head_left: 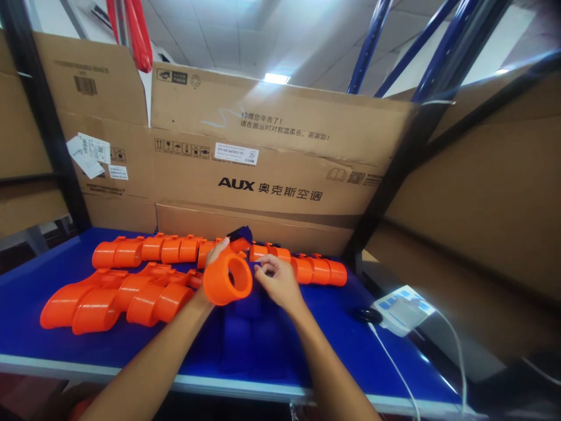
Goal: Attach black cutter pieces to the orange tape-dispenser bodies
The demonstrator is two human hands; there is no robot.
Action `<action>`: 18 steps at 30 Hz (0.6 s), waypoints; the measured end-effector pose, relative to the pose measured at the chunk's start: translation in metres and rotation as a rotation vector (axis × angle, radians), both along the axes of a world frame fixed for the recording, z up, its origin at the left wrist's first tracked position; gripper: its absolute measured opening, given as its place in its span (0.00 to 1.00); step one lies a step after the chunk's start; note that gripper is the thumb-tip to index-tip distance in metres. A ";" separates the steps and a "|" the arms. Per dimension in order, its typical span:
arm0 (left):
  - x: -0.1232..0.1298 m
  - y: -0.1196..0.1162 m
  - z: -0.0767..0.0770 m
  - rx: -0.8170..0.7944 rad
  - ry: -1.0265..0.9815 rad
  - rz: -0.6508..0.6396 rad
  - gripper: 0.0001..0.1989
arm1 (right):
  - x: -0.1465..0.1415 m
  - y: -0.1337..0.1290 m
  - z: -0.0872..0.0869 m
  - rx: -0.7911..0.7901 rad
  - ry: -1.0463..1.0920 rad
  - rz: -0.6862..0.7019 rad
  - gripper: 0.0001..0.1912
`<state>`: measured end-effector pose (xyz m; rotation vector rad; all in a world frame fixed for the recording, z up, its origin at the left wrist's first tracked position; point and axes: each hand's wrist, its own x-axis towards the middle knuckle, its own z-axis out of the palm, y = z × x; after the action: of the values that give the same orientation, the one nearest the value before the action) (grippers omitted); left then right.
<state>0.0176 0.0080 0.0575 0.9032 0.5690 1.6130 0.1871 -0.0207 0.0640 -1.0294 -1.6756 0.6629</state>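
Observation:
My left hand [216,254] is wrapped round an orange plastic cup-shaped part [214,283], held up above the table with its round opening turned toward me and to the right. The cup hides most of the fingers. A dark blue piece [241,235] shows at the top end of this part; I cannot tell whether it is fixed to it. Just to the right of the cup is my right hand [275,279], thumb and fingers curled into a pinch. What lies between those fingertips, if anything, is too small to make out.
Similar orange cups form a back row [169,248] that continues at right [319,270], with another group [118,298] at front left. Dark blue parts [245,336] lie on the blue table [175,362]. A black device [369,316] with a white cable sits right. Cardboard [272,158] walls the back.

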 end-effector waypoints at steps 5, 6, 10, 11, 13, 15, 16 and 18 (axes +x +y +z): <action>-0.012 0.004 0.001 -0.055 -0.011 0.062 0.21 | 0.000 -0.009 0.004 0.057 -0.253 0.147 0.07; -0.012 0.002 0.000 -0.058 -0.014 0.093 0.19 | -0.001 -0.011 0.004 0.066 -0.309 0.172 0.05; -0.007 -0.011 0.001 -0.046 -0.034 0.205 0.13 | -0.006 -0.016 0.007 0.152 -0.442 0.176 0.03; -0.005 -0.014 0.003 -0.040 -0.038 0.230 0.13 | -0.007 -0.017 0.007 0.182 -0.457 0.163 0.03; -0.002 -0.018 0.008 -0.031 -0.031 0.235 0.14 | -0.008 -0.019 0.008 0.237 -0.480 0.139 0.03; 0.000 -0.018 0.011 -0.021 -0.010 0.171 0.16 | -0.009 -0.020 0.009 0.269 -0.509 0.132 0.04; 0.000 -0.017 0.011 -0.011 0.000 0.136 0.17 | -0.009 -0.020 0.009 0.277 -0.528 0.136 0.03; -0.002 -0.014 0.009 0.011 0.020 0.105 0.19 | -0.007 -0.020 0.010 0.283 -0.575 0.148 0.02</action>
<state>0.0157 -0.0056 0.0669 0.9117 0.6313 1.7045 0.1800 -0.0409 0.0736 -0.9460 -2.2841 0.2102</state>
